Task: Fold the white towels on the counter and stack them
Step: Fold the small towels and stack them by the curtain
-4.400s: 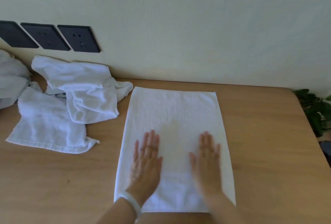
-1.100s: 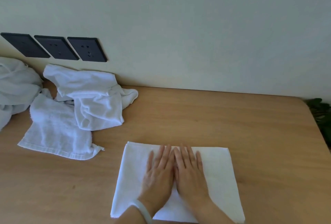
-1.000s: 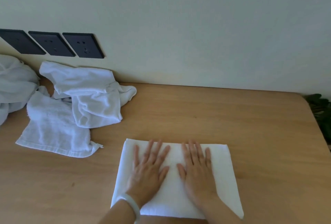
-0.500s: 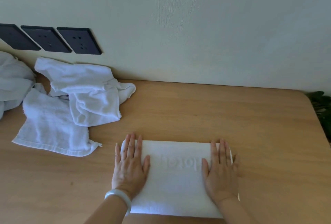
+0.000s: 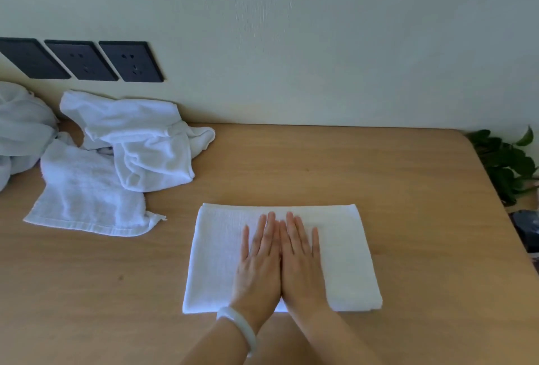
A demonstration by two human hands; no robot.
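A white towel folded in half (image 5: 347, 245) lies flat near the front edge of the wooden counter (image 5: 408, 189). My left hand (image 5: 261, 262) and my right hand (image 5: 302, 262) press side by side on its middle, palms down, fingers straight and touching along their inner edges. A crumpled white towel (image 5: 145, 145) sits at the back left against the wall. A flatter unfolded white towel (image 5: 84, 198) lies partly under it. Another bunched white cloth (image 5: 20, 128) is at the far left edge.
Three dark wall sockets (image 5: 81, 59) sit above the loose towels. A green plant (image 5: 507, 163) stands past the counter's right edge, with a dark object (image 5: 528, 230) below it. Bare wood lies to the right of and behind the folded towel.
The towel went from spread full length to folded in half. In the last half second my hands slid from its left and right edges back together at the middle.
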